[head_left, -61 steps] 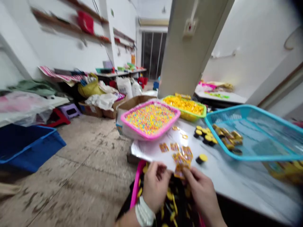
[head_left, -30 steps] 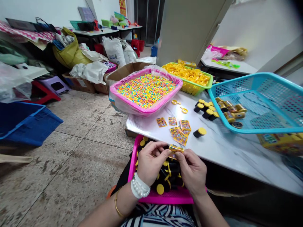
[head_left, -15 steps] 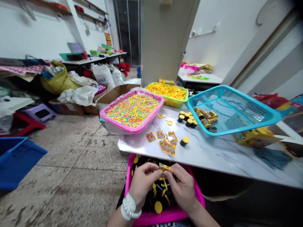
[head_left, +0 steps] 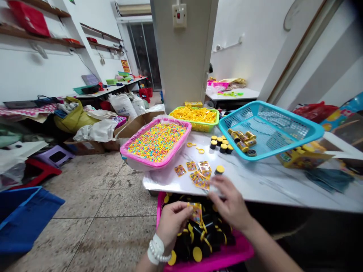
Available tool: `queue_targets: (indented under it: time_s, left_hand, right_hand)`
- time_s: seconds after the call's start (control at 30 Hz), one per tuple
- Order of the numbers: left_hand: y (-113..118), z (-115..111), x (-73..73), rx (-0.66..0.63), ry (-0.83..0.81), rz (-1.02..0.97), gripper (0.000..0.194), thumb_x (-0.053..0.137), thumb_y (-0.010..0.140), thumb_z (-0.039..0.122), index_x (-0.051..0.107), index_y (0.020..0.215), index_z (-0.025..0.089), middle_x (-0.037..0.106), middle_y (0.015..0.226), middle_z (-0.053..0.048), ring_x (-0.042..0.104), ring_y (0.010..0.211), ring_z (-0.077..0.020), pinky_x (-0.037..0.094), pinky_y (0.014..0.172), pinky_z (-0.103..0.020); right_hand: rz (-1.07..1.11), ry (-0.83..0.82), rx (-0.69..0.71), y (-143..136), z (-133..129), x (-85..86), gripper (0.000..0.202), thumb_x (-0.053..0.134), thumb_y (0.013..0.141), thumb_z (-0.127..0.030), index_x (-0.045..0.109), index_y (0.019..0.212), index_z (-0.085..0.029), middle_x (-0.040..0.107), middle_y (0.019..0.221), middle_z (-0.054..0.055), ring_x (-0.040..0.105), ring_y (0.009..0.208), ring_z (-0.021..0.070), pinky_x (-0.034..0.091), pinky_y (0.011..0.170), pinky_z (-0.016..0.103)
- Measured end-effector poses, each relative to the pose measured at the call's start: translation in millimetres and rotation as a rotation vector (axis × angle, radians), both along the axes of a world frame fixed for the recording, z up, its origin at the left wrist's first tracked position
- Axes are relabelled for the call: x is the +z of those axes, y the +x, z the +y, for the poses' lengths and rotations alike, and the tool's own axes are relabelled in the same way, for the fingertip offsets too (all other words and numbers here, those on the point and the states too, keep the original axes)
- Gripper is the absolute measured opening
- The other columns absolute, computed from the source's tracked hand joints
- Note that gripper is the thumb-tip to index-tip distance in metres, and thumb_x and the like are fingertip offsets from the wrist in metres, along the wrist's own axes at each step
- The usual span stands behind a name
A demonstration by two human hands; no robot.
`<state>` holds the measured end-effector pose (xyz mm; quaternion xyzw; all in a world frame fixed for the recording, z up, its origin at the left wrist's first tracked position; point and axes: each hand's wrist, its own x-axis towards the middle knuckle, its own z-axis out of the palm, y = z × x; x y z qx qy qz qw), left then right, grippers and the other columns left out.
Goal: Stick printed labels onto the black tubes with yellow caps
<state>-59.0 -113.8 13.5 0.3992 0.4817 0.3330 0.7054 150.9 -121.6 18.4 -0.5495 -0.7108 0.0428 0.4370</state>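
Observation:
My left hand (head_left: 176, 219) pinches a small yellow printed sticker (head_left: 196, 213) between thumb and fingers, above the pink basket (head_left: 244, 249). In that basket lie many black jars (head_left: 210, 226) with yellow lids. Over the table edge reaches my right hand (head_left: 228, 200), slightly blurred, its thumb and fingers apart with nothing clearly held. Its fingertips are just in front of a single upright black jar with a yellow lid (head_left: 219, 170); I cannot tell whether they touch it. Left of those fingertips, more printed stickers (head_left: 200, 179) lie spread and overlapping on the white table (head_left: 263, 185).
A pink tray of coloured beads (head_left: 155, 143) stands at the table's left. Behind it is a green basket of yellow pieces (head_left: 195, 115). Several lidded jars (head_left: 222, 143) stand by a tilted blue basket (head_left: 272, 132) holding labelled jars. Two yellow rings (head_left: 200, 150) lie nearby.
My right hand has left the sticker that both hands held and moved up and forward toward the lone jar. The sticker stays in my left hand, now flatter to view. The camera view has shifted.

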Motion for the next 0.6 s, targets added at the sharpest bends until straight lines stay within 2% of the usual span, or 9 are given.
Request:
queue_targets:
  time_s: [0.03, 0.07, 0.1, 0.2, 0.3, 0.37, 0.43, 0.5, 0.6]
  left_hand:
    - [-1, 2, -0.5, -0.003, -0.017, -0.002, 0.043, 0.081, 0.066, 0.05, 0.069, 0.077, 0.01, 0.047, 0.044, 0.004, 0.027, 0.039, -0.003, 0.011, 0.04, -0.019]
    - [-1, 4, -0.9, -0.002, -0.028, -0.016, 0.042, 0.08, 0.067, 0.05, 0.068, 0.078, 0.011, 0.046, 0.044, 0.005, 0.028, 0.038, -0.0028, 0.011, 0.039, -0.018]
    - [-1, 6, -1.0, -0.001, -0.035, -0.035, 0.041, 0.08, 0.068, 0.049, 0.066, 0.079, 0.012, 0.048, 0.045, 0.004, 0.029, 0.037, -0.0027, 0.012, 0.039, -0.018]
    - [3, 12, 0.4, 0.026, -0.064, -0.096, 0.042, 0.083, 0.065, 0.043, 0.067, 0.087, 0.011, 0.056, 0.053, 0.002, 0.035, 0.038, -0.0023, 0.013, 0.037, -0.016]
    - [7, 18, 3.3, 0.085, -0.134, -0.184, 0.044, 0.089, 0.057, 0.037, 0.067, 0.084, 0.009, 0.052, 0.053, 0.004, 0.038, 0.041, -0.0015, 0.012, 0.035, -0.014]
    - [10, 22, 5.1, 0.093, -0.194, -0.271, 0.042, 0.091, 0.056, 0.032, 0.065, 0.077, 0.008, 0.047, 0.051, 0.006, 0.037, 0.043, -0.0007, 0.011, 0.035, -0.012]
    - [13, 24, 6.6, 0.072, -0.239, -0.342, 0.041, 0.092, 0.055, 0.028, 0.064, 0.077, 0.007, 0.049, 0.055, 0.006, 0.036, 0.044, 0.0005, 0.011, 0.035, -0.011]
    - [18, 27, 8.0, 0.041, -0.267, -0.374, 0.044, 0.093, 0.053, 0.027, 0.063, 0.08, 0.007, 0.054, 0.062, 0.004, 0.035, 0.044, 0.0016, 0.011, 0.034, -0.01]
    - [27, 28, 9.9, 0.004, -0.292, -0.395, 0.049, 0.093, 0.052, 0.029, 0.062, 0.082, 0.009, 0.056, 0.066, 0.004, 0.035, 0.043, 0.0019, 0.012, 0.033, -0.009]
  right_hand:
    - [-0.095, 0.005, -0.071, 15, 12, 4.4, 0.044, 0.064, 0.087, -0.032, 0.061, 0.129, -0.022, 0.052, 0.137, 0.015, 0.05, 0.126, 0.0298, 0.044, 0.106, 0.047]
    - [-0.184, -0.02, -0.102, 31, 25, 7.0, 0.054, 0.068, 0.082, -0.031, 0.058, 0.134, -0.023, 0.042, 0.148, 0.016, 0.041, 0.135, 0.0353, 0.038, 0.11, 0.054]
    - [-0.238, -0.072, -0.112, 45, 37, 7.5, 0.053, 0.067, 0.081, -0.025, 0.06, 0.133, -0.024, 0.042, 0.149, 0.015, 0.039, 0.136, 0.0369, 0.035, 0.111, 0.057]
    - [-0.219, -0.217, -0.093, 71, 60, 0.6, 0.04, 0.063, 0.079, -0.014, 0.069, 0.119, -0.017, 0.065, 0.122, 0.016, 0.058, 0.113, 0.0324, 0.045, 0.101, 0.051]
    - [-0.14, -0.24, -0.109, 68, 52, -5.5, 0.034, 0.066, 0.078, -0.017, 0.069, 0.111, -0.013, 0.071, 0.103, 0.013, 0.066, 0.091, 0.0253, 0.052, 0.087, 0.042]
    - [0.082, -0.278, -0.071, 54, 33, -4.9, 0.032, 0.07, 0.079, -0.027, 0.068, 0.109, -0.016, 0.072, 0.097, 0.008, 0.066, 0.082, 0.0209, 0.053, 0.078, 0.035]
    - [0.484, -0.365, 0.03, 36, 12, -2.3, 0.037, 0.072, 0.079, -0.037, 0.067, 0.11, -0.018, 0.072, 0.094, 0.005, 0.067, 0.08, 0.0181, 0.054, 0.072, 0.03]
    - [0.856, -0.452, 0.142, 20, -6, 0.5, 0.039, 0.074, 0.078, -0.04, 0.067, 0.11, -0.019, 0.072, 0.099, 0.005, 0.067, 0.087, 0.0172, 0.054, 0.076, 0.028]
    - [1.035, -0.52, 0.221, 5, -19, 2.3, 0.037, 0.077, 0.077, -0.038, 0.069, 0.11, -0.022, 0.072, 0.107, 0.005, 0.065, 0.098, 0.0163, 0.051, 0.09, 0.027]
